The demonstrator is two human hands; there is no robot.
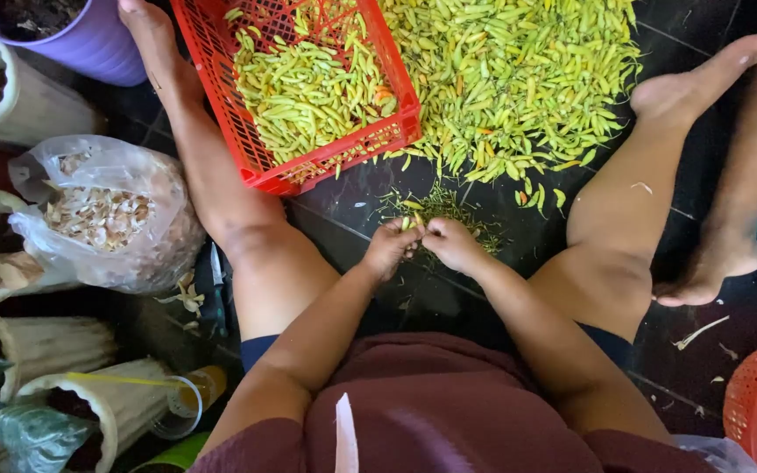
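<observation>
Nearest the lens, a maroon lap, with both forearms reaching forward between spread knees. The left hand (389,248) and right hand (450,243) pinch one green chili (413,224) between closed fingertips, above a litter of stems (445,207) on the dark floor (370,188). Ahead, the red crate (260,158) sits tilted beside the loose chili heap (519,79); another person's foot (710,263) crowds the right.
</observation>
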